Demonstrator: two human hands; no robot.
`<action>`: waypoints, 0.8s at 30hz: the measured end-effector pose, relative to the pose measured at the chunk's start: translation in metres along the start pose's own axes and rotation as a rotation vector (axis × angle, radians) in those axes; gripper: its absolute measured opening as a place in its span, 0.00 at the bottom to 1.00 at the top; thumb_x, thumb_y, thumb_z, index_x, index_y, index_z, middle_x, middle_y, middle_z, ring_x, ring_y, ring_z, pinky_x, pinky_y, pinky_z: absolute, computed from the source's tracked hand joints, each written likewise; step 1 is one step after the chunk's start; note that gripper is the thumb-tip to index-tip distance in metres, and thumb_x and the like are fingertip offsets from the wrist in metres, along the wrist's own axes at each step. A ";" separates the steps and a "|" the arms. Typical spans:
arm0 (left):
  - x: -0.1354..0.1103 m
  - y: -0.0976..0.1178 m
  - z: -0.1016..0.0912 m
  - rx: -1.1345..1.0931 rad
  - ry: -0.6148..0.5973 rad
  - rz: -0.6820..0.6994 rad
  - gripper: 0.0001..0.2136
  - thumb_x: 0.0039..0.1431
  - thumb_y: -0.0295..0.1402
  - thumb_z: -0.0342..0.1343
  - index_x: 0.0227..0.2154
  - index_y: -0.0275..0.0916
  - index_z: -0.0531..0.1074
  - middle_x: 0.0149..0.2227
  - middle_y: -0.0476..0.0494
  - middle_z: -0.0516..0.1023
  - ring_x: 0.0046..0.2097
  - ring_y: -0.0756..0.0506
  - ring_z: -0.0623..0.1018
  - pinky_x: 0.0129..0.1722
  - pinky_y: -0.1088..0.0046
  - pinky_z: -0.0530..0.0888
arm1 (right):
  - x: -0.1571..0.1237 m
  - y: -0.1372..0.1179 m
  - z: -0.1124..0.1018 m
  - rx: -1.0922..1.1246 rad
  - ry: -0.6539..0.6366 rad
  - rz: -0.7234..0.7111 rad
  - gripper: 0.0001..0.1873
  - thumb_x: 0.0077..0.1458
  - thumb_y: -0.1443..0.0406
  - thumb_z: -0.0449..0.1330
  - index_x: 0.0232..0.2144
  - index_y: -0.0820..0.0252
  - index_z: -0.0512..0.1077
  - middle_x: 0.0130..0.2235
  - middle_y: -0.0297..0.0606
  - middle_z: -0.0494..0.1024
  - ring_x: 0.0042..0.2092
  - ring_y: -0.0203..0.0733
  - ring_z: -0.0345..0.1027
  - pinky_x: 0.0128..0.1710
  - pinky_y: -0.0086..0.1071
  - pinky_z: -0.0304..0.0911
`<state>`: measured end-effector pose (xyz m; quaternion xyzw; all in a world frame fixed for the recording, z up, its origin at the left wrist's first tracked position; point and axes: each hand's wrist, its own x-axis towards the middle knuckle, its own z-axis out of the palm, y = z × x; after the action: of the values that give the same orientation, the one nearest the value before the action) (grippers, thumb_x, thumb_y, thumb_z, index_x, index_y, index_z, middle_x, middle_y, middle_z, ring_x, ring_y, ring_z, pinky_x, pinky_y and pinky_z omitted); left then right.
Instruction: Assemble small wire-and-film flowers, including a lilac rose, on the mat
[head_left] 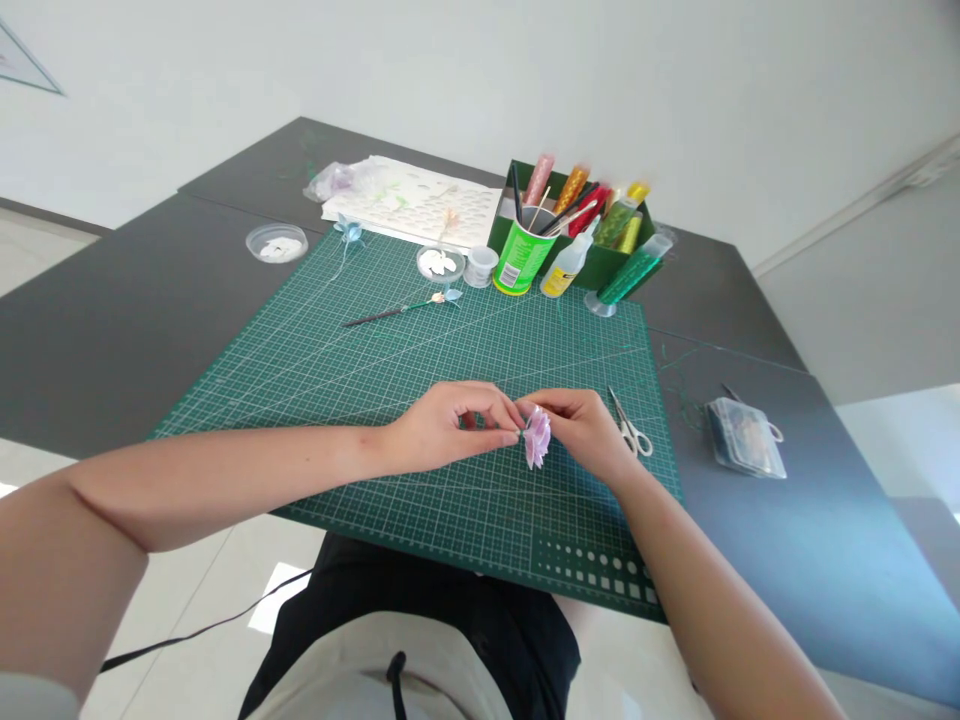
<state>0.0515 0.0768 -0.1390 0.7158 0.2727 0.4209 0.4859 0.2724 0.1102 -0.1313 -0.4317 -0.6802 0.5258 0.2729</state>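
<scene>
A light purple artificial flower [537, 437] is held above the green cutting mat [420, 520], its petals turned to the right. My left hand [457, 425] pinches it at its base between thumb and fingertips. My right hand [581, 425] is closed at the flower's upper edge, its fingertips meeting the petals and partly hidden behind them. Just beyond my right wrist lies a pair of scissors [631, 428] with white handles. Farther up the mat, a dark thin rod [375, 316] lies with small blue and peach flower pieces at its end.
A green box [501, 215] of glitter rolls stands at the back, behind a green can [519, 262] of tools and a glue bottle [568, 265]. Dishes of white pieces [277, 247] sit on the left and at the back. A clear plastic case [746, 440] lies at right.
</scene>
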 end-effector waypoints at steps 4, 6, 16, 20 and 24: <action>0.001 0.000 -0.002 0.046 -0.051 -0.027 0.03 0.63 0.30 0.63 0.34 0.36 0.80 0.38 0.44 0.83 0.38 0.50 0.79 0.36 0.76 0.73 | 0.000 -0.001 0.000 0.005 0.010 0.008 0.13 0.54 0.56 0.65 0.27 0.60 0.83 0.26 0.36 0.79 0.28 0.37 0.65 0.28 0.31 0.58; 0.002 0.001 -0.002 0.062 -0.089 -0.047 0.04 0.63 0.31 0.63 0.34 0.36 0.80 0.38 0.44 0.83 0.38 0.50 0.80 0.36 0.76 0.73 | -0.001 -0.002 -0.001 0.020 0.024 0.038 0.14 0.55 0.56 0.65 0.29 0.60 0.83 0.23 0.33 0.74 0.25 0.34 0.59 0.25 0.30 0.51; 0.002 0.004 -0.001 0.015 -0.178 -0.159 0.05 0.62 0.33 0.65 0.32 0.37 0.80 0.38 0.46 0.84 0.36 0.51 0.79 0.35 0.76 0.72 | 0.002 0.006 -0.009 -0.010 0.301 0.013 0.24 0.57 0.54 0.62 0.17 0.55 0.57 0.19 0.24 0.53 0.22 0.32 0.44 0.23 0.32 0.42; 0.001 0.004 -0.001 0.002 -0.186 -0.186 0.05 0.62 0.33 0.65 0.32 0.37 0.80 0.38 0.46 0.84 0.36 0.51 0.79 0.35 0.75 0.72 | 0.005 0.010 -0.018 -0.294 0.514 -0.048 0.23 0.59 0.58 0.60 0.17 0.56 0.57 0.19 0.26 0.53 0.24 0.33 0.47 0.26 0.33 0.45; 0.000 0.005 0.000 -0.063 -0.133 -0.200 0.06 0.61 0.33 0.64 0.31 0.36 0.79 0.38 0.45 0.83 0.36 0.51 0.78 0.35 0.75 0.72 | 0.006 0.011 -0.018 -0.317 0.650 -0.127 0.11 0.60 0.61 0.58 0.26 0.56 0.72 0.25 0.32 0.69 0.31 0.39 0.64 0.34 0.36 0.61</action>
<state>0.0518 0.0747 -0.1348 0.6958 0.2965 0.3305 0.5646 0.2878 0.1245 -0.1369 -0.5698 -0.6565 0.2314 0.4368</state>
